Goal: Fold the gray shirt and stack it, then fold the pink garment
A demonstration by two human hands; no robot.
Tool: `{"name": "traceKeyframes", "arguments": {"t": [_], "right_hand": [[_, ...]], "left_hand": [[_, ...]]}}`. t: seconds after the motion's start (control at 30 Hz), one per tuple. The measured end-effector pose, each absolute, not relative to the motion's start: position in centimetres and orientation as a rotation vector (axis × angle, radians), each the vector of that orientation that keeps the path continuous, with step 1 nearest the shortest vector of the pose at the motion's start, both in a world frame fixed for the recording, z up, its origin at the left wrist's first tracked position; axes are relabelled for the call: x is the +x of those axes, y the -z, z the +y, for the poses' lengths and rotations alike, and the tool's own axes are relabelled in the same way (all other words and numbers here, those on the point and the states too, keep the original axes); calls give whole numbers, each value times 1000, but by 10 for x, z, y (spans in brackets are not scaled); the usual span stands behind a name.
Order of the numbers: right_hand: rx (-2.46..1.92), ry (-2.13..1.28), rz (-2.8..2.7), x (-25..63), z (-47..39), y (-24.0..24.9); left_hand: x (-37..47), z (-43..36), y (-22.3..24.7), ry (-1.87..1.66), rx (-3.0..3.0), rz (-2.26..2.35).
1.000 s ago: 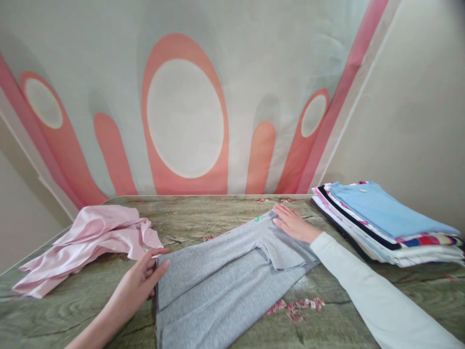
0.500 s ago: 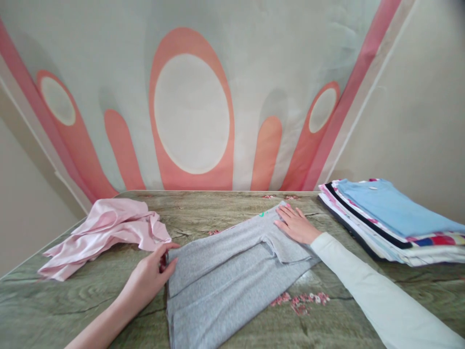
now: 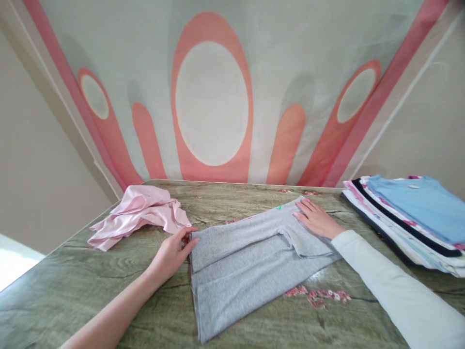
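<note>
Head view now takes in the grey shirt's [image 3: 247, 276] 7-o'clock corner; left hand [image 3: 171, 254] half-curled at 10, grip unclear, right hand [image 3: 320, 222] spread flat at 2, fold unaltered.

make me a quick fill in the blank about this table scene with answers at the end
1. The garment under the right hand is coloured ____.
2. The left hand is at that garment's edge, near a crumpled cloth coloured ____.
3. The folded stack lies on the person's ____ side of the table.
4. The top piece of that stack is coloured light ____.

Missing words: gray; pink; right; blue.
</note>
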State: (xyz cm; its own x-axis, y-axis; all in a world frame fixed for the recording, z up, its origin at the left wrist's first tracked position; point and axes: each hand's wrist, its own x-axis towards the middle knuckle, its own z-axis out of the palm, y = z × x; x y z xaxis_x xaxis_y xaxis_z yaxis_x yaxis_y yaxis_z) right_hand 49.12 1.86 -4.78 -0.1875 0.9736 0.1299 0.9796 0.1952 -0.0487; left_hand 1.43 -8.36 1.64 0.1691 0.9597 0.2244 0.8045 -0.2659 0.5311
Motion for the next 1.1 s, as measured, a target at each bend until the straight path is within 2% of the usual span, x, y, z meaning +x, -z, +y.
{"name": "traceKeyframes", "arguments": {"t": [0.37,0.5,0.63,0.73,0.83,0.93,1.1], "right_hand": [[-1895,91,-2293,488,15,42],[-1717,88,-2378,465,-9,-3],[-1244,-211,-2532,398,-64,-67],[-867,-463,-2695,330,-96,-90],[-676,-519,-2759,269,-102,-82],[-701,-447,-2724,222,-95,-60],[-1150,-342,-2590,184,-97,-33]], "left_hand": [[7,-79,-21,-694,2404,1407],[3,-75,-20,-702,2392,1404],[-1,-72,-16,-720,2374,1407],[-3,-71,-14,-728,2376,1398],[-5,-71,-13,-735,2371,1379],[-6,-71,-13,-754,2351,1373],[-2,-73,-15,-795,2307,1400]]}}
